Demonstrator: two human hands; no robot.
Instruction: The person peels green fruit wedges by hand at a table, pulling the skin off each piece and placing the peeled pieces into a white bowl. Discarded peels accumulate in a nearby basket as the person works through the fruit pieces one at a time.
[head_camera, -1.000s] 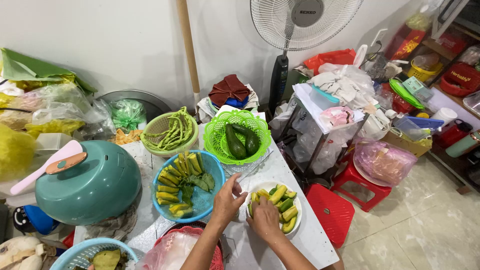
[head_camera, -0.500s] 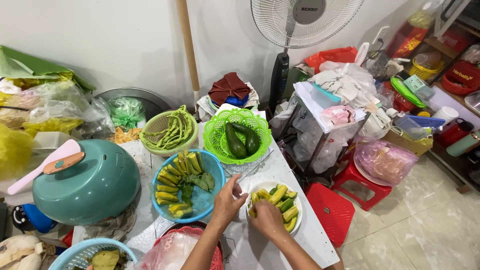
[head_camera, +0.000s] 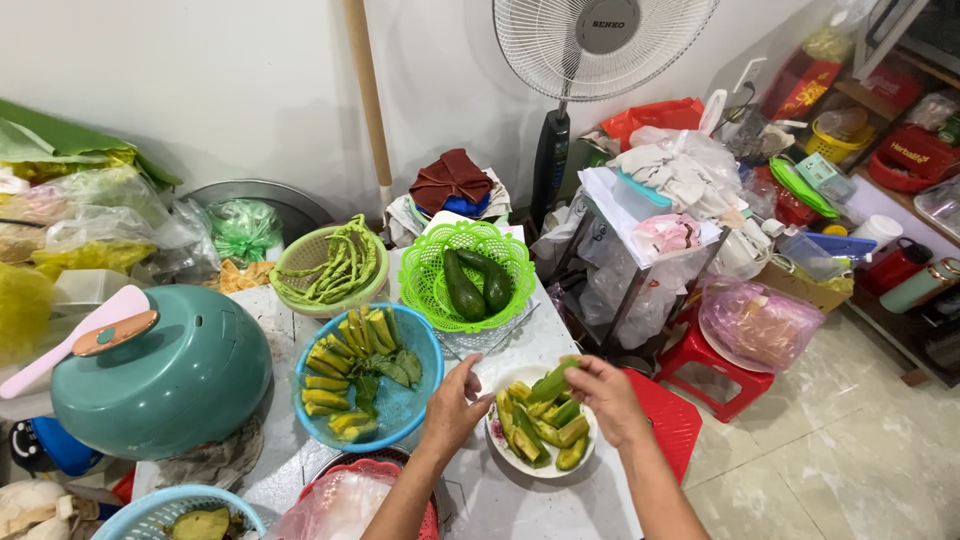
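My right hand (head_camera: 605, 395) is raised a little above a white plate (head_camera: 497, 442) of cut green and yellow fruit pieces, and it pinches one green slice (head_camera: 552, 383) between its fingers. My left hand (head_camera: 455, 405) hovers open at the plate's left edge, fingers spread, holding nothing. Just left of it stands a blue bowl (head_camera: 411, 404) with more sliced pieces. Behind the plate, a bright green mesh basket (head_camera: 430, 270) holds two whole dark green fruits (head_camera: 463, 283).
A pale green basket of long green strips (head_camera: 330, 265) sits at the back. A teal domed lid with a pink paddle (head_camera: 160, 375) lies left. A red basket (head_camera: 375, 470) is near me, a red stool (head_camera: 660, 415) and cluttered rack (head_camera: 650, 215) stand right, a fan (head_camera: 600, 40) behind.
My right hand has lifted a green slice up off the plate. My left hand has drawn slightly away from the plate and opened.
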